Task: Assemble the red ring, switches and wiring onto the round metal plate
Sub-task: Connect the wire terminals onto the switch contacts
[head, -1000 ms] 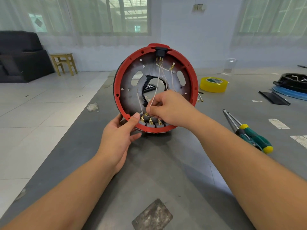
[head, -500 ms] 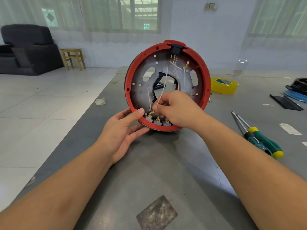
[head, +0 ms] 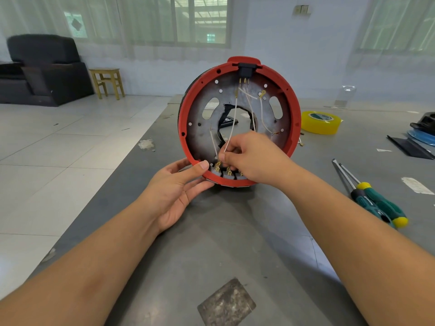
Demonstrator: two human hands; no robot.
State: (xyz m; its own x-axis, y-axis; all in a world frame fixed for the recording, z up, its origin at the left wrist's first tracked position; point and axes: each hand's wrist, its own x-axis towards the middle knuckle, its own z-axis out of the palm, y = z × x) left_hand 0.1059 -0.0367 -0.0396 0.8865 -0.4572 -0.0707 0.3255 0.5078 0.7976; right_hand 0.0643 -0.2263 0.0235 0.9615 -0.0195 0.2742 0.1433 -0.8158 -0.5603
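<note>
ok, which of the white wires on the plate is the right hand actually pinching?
The long straight white wire running from the brass terminal near the top down across the centre hole into the right hand. The curved ones beside it hang free.

On a grey table (head: 211, 243), the left hand (head: 175, 191) steadies an upright red-ringed round metal plate (head: 202, 128); the right hand (head: 249, 158) pinches a thin white wire (head: 233, 124).
</note>
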